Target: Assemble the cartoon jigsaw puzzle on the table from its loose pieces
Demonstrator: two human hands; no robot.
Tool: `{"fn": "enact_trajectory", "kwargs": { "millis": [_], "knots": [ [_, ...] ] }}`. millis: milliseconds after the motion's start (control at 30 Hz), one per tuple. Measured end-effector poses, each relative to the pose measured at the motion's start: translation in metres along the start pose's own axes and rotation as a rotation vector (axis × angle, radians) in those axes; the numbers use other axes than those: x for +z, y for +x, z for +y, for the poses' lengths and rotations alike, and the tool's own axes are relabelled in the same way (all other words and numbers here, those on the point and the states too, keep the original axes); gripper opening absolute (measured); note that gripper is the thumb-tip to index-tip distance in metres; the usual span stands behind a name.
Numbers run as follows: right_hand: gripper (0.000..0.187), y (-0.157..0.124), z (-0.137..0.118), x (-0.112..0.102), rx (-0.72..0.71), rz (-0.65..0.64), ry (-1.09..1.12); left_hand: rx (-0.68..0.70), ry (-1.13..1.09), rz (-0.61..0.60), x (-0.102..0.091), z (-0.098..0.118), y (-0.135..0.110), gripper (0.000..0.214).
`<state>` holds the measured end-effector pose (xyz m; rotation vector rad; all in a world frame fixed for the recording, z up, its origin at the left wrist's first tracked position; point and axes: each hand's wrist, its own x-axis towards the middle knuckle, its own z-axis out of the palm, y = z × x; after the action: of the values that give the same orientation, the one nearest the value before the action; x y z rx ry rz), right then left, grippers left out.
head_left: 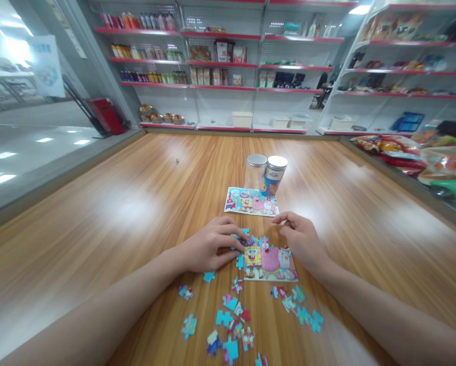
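A partly assembled jigsaw puzzle (270, 259) with a yellow square character and a pink star character lies on the wooden table. My left hand (216, 243) is at its upper left edge, thumb and fingertips drawn together on a small purple puzzle piece (247, 241) that they partly cover. My right hand (303, 239) hovers by the upper right corner with the index finger stretched out and nothing visible in it. Loose blue puzzle pieces (224, 318) are scattered below the puzzle, with more at the right (310, 319). Behind it lies the reference picture sheet (251, 202).
Beyond the sheet stand a clear jar (255, 173) and a printed canister (275, 177) with a pale lid. A tiny object (176, 160) sits far left on the table (155, 178). Packaged snacks (399, 152) line the right edge; stocked shelves (220, 63) rise behind.
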<state>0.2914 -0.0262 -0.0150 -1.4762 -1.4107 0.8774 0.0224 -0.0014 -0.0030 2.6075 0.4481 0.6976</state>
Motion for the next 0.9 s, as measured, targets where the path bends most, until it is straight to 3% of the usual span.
{"fn": "enact_trajectory", "kwargs": {
  "millis": [233, 533, 733, 900],
  "knots": [
    [0.016, 0.0067, -0.0058, -0.0003, 0.028, -0.133, 0.016, -0.007, -0.021, 0.011, -0.0004, -0.0019, -0.0013, 0.021],
    [0.017, 0.0056, -0.0052, 0.0031, -0.005, -0.297, -0.004, 0.02, -0.028, 0.007, -0.0005, -0.0032, -0.0013, 0.022],
    [0.014, 0.0024, -0.0048, 0.0028, -0.032, -0.3, -0.034, -0.015, -0.024, 0.015, 0.0001, -0.004, -0.0044, 0.023],
    [0.013, 0.0003, -0.0052, 0.0042, -0.043, -0.29, -0.052, -0.092, -0.032, 0.138, 0.0018, -0.0046, -0.0058, 0.029]
  ]
}}
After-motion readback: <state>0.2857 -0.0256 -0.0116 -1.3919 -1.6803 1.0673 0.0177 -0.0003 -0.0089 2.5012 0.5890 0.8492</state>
